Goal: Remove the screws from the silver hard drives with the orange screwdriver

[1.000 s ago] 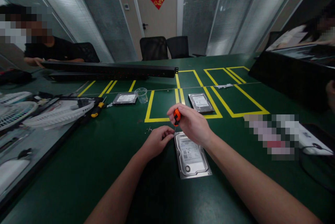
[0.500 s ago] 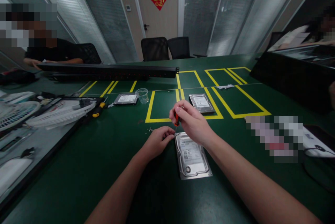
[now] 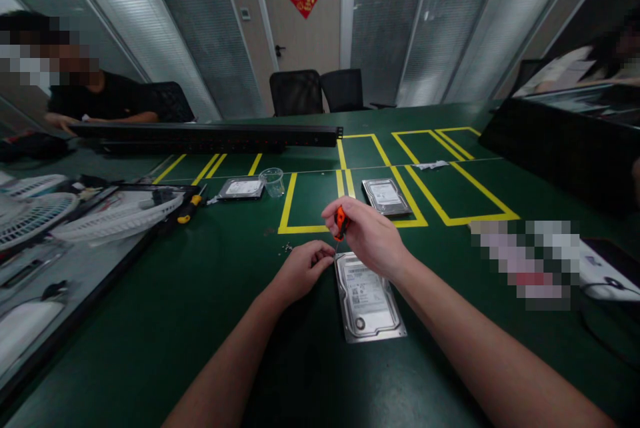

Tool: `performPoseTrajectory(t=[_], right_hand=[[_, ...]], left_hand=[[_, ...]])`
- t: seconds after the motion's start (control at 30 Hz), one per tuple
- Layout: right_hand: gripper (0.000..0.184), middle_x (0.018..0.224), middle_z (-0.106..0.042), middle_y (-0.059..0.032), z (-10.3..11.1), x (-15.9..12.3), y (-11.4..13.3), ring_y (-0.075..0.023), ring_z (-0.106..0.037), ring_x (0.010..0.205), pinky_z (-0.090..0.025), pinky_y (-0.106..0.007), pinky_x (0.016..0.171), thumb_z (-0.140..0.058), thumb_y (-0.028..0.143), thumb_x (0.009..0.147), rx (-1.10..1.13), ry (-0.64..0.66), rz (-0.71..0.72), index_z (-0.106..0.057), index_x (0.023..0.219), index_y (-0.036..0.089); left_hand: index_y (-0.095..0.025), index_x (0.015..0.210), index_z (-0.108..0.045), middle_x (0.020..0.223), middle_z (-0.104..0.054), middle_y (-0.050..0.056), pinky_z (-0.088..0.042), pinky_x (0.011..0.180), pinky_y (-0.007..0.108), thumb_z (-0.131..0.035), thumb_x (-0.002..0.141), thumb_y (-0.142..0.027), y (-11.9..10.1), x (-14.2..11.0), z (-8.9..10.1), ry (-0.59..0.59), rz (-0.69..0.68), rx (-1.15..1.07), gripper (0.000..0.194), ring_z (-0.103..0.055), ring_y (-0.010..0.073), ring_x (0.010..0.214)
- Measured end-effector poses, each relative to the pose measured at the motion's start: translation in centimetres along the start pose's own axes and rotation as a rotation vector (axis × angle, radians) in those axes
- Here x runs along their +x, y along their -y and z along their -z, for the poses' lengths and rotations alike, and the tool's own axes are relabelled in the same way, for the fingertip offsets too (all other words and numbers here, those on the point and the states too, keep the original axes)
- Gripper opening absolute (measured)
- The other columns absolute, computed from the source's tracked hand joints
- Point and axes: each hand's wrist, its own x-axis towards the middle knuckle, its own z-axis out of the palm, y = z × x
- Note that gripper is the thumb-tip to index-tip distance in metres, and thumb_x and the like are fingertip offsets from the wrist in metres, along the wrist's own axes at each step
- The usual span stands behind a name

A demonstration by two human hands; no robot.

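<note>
A silver hard drive [image 3: 370, 305] lies label up on the green table before me. My right hand [image 3: 367, 231] is closed around an orange and black screwdriver [image 3: 341, 223], its shaft pointing down at the drive's far left corner. Beside that corner is my left hand [image 3: 306, 269], with thumb and fingers pinched together near the screwdriver's tip. What the pinch holds, if anything, is too small to make out. Several tiny screws [image 3: 287, 247] lie on the table just beyond my left hand.
A second hard drive [image 3: 385, 197] rests within the yellow tape lines, and a third hard drive [image 3: 241, 188] is beside a clear plastic cup [image 3: 273, 183]. A yellow and black screwdriver [image 3: 190, 209] lies by a tray [image 3: 100, 288] with white fan parts. Two people sit across the table.
My right hand has turned on the screwdriver, and more of its orange handle shows. My left hand and the hard drive stay in place.
</note>
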Motion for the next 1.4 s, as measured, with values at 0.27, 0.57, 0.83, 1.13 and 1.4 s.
performPoseTrajectory(t=[0.27,0.57,0.83,1.13,1.4], right_hand=[[0.013,0.107,-0.072,-0.0035,0.17,-0.02,-0.46,-0.0175,-0.066,0.094,-0.046,-0.036,0.087,-0.065,0.035,0.101,-0.069,-0.044,0.05,-0.059,0.098,0.024],[0.025,0.088,-0.06,-0.0028,-0.14,0.02,-0.1,-0.0167,-0.052,0.078,-0.04,-0.034,0.075,-0.056,0.037,0.101,0.034,-0.009,0.044,-0.071,0.09,0.02],[0.028,0.085,-0.062,-0.0029,-0.12,0.17,-0.29,-0.0171,-0.052,0.076,-0.041,-0.034,0.074,-0.054,0.036,0.1,0.017,-0.05,0.023,-0.072,0.088,0.019],[0.017,0.099,-0.071,-0.0032,0.13,0.03,-0.67,-0.0177,-0.065,0.09,-0.046,-0.035,0.085,-0.065,0.039,0.1,-0.062,-0.058,0.032,-0.064,0.095,0.022],[0.02,0.086,-0.06,0.0001,0.04,-0.03,-0.5,-0.0148,-0.052,0.075,-0.038,-0.032,0.07,-0.061,0.04,0.103,-0.054,0.003,0.017,-0.066,0.095,0.022]], left_hand=[[-0.016,0.104,-0.073,0.09,-0.074,0.004,-0.047,0.073,0.029,-0.064,0.095,-0.02,-0.04,0.01,0.0,-0.005,-0.002,-0.005,0.014,-0.064,0.0179,0.078],[-0.016,0.104,-0.074,0.09,-0.075,0.004,-0.049,0.073,0.029,-0.064,0.095,-0.02,-0.1,0.05,0.04,-0.009,-0.003,0.005,0.014,-0.065,0.0179,0.077],[-0.016,0.103,-0.073,0.089,-0.074,0.003,-0.048,0.073,0.028,-0.064,0.094,-0.019,-0.07,0.04,-0.01,-0.008,0.003,0.009,0.013,-0.064,0.0176,0.077],[-0.017,0.105,-0.074,0.09,-0.073,0.003,-0.047,0.072,0.028,-0.063,0.095,-0.02,0.08,0.0,-0.02,0.002,-0.007,0.008,0.014,-0.064,0.018,0.078],[-0.016,0.104,-0.073,0.09,-0.074,0.004,-0.048,0.073,0.029,-0.063,0.095,-0.02,-0.33,0.05,0.1,-0.002,0.0,0.006,0.015,-0.065,0.0181,0.078]])
